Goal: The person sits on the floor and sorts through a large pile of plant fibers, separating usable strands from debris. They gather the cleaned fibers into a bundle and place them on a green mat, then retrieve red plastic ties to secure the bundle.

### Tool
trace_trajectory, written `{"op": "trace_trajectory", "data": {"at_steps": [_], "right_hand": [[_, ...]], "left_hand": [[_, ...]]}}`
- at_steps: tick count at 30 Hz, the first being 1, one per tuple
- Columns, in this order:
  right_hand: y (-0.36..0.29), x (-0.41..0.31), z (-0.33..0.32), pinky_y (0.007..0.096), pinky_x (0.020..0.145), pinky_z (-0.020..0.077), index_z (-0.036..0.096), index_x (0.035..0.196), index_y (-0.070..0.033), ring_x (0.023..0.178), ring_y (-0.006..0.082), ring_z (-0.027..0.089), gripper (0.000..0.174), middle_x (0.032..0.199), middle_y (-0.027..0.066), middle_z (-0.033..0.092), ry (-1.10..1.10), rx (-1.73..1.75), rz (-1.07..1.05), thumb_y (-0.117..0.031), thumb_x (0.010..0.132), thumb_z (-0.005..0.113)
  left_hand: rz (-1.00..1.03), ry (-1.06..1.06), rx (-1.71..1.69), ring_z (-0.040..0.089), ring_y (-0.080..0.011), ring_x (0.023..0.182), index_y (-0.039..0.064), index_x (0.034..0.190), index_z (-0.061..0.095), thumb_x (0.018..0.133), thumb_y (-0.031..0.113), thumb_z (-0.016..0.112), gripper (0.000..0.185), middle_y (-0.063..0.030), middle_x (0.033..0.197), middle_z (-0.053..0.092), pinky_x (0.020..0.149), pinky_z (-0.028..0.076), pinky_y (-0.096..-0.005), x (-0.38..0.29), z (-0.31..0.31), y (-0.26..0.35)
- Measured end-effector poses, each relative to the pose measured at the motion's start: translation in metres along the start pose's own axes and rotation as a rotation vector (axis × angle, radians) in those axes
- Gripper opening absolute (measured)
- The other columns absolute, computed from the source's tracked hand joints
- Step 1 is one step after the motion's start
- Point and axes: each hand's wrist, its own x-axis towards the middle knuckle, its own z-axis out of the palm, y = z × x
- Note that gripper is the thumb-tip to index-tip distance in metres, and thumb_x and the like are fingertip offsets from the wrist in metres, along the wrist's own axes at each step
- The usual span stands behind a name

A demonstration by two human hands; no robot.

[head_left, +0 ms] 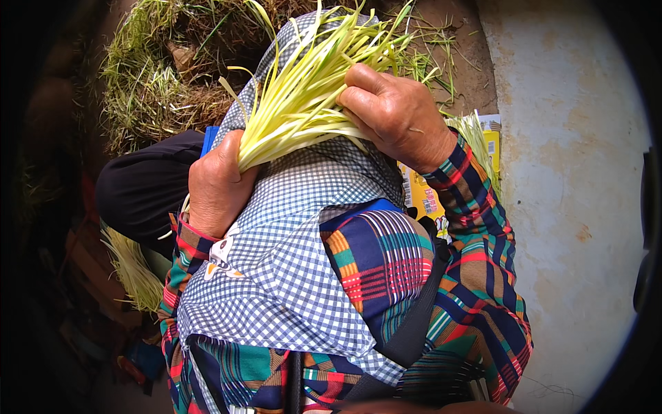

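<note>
A bunch of pale yellow-green leafy stalks [305, 98], like blanched chives, fans out above my lap. My left hand [220, 183] is closed round the narrow end of the bunch. At the right side of it my right hand [395, 114] has its fingers curled onto some of the leaves; the fingertips are hidden. Under the bunch lies my blue-and-white checked apron [295, 207], spread over my knee.
A heap of grassy stalks with roots and soil [160, 93] lies at the upper left. More pale stalks lie at the lower left [134, 269] and beside my right sleeve [473, 139], near yellow printed packaging [421, 194]. A pale, stained slab [569, 181] runs along the right.
</note>
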Motion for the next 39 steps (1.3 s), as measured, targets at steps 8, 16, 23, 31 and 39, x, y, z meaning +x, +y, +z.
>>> {"op": "trace_trajectory", "data": {"at_steps": [8, 16, 23, 31, 39], "right_hand": [[-0.003, 0.006, 0.005, 0.0413, 0.063, 0.0549, 0.056, 0.095, -0.007, 0.079, 0.0313, 0.066, 0.018, 0.093, 0.0091, 0.055, -0.006, -0.007, 0.017, -0.012, 0.086, 0.071], [-0.006, 0.001, -0.011, 0.0405, 0.063, 0.0561, 0.057, 0.095, -0.008, 0.079, 0.0301, 0.068, 0.017, 0.091, 0.0082, 0.058, -0.052, -0.031, 0.027, -0.012, 0.084, 0.069], [-0.007, 0.002, -0.011, 0.039, 0.063, 0.0565, 0.057, 0.095, -0.007, 0.08, 0.0283, 0.069, 0.015, 0.097, 0.0077, 0.061, -0.036, -0.066, -0.001, -0.013, 0.084, 0.066], [-0.008, 0.0, -0.01, 0.0387, 0.061, 0.0557, 0.056, 0.095, -0.006, 0.078, 0.0281, 0.068, 0.016, 0.099, 0.0077, 0.061, 0.037, -0.027, -0.008, -0.01, 0.084, 0.067], [-0.006, -0.011, 0.004, 0.0363, 0.066, 0.0554, 0.056, 0.097, -0.004, 0.076, 0.0309, 0.067, 0.012, 0.104, 0.0137, 0.063, 0.22, 0.258, 0.135, 0.001, 0.089, 0.064]], "left_hand": [[0.011, 0.007, -0.004, 0.07, -0.0381, 0.078, 0.01, 0.109, 0.061, 0.08, 0.015, 0.081, 0.036, -0.0146, 0.085, 0.07, 0.064, 0.055, -0.0448, -0.001, -0.001, -0.003], [0.025, 0.001, 0.009, 0.07, -0.0387, 0.079, 0.009, 0.11, 0.061, 0.081, 0.015, 0.08, 0.036, -0.0154, 0.086, 0.07, 0.064, 0.055, -0.0456, 0.005, 0.002, 0.002], [-0.016, -0.021, -0.011, 0.07, -0.0396, 0.08, 0.008, 0.113, 0.061, 0.081, 0.014, 0.08, 0.038, -0.0168, 0.087, 0.07, 0.065, 0.054, -0.0466, 0.005, 0.001, 0.003], [0.011, -0.006, -0.011, 0.069, -0.0395, 0.08, 0.008, 0.113, 0.061, 0.08, 0.014, 0.08, 0.038, -0.0161, 0.087, 0.07, 0.065, 0.054, -0.0466, 0.005, 0.002, 0.002], [0.042, -0.007, -0.017, 0.069, -0.0395, 0.081, 0.007, 0.115, 0.06, 0.081, 0.011, 0.079, 0.039, -0.0167, 0.087, 0.07, 0.067, 0.055, -0.0461, 0.006, 0.005, 0.002]]}}
